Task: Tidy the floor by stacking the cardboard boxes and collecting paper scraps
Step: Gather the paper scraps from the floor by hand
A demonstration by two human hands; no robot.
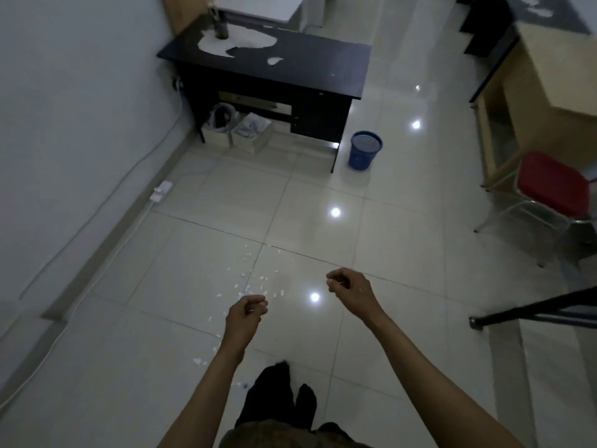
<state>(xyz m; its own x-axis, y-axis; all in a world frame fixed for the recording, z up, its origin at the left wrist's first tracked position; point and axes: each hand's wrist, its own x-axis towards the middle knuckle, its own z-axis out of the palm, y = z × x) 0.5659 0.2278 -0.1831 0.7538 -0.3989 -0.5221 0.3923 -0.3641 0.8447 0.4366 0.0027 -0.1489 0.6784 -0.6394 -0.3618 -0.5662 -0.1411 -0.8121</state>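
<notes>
Small white paper scraps (248,279) lie scattered on the glossy tiled floor just ahead of my hands, and another scrap (199,361) lies near my left forearm. My left hand (247,313) hovers above the floor with its fingers curled closed; whether a scrap is inside I cannot tell. My right hand (347,284) is held up to the right, fingers also curled in. Two open cardboard boxes (235,132) stand side by side under the black desk (268,63), filled with cables and papers.
A blue wastebasket (365,150) stands right of the desk. A power strip (161,190) and cable run along the left wall. A red-seated chair (552,192) and a wooden cabinet (542,82) are at the right; a black tripod leg (529,313) juts in.
</notes>
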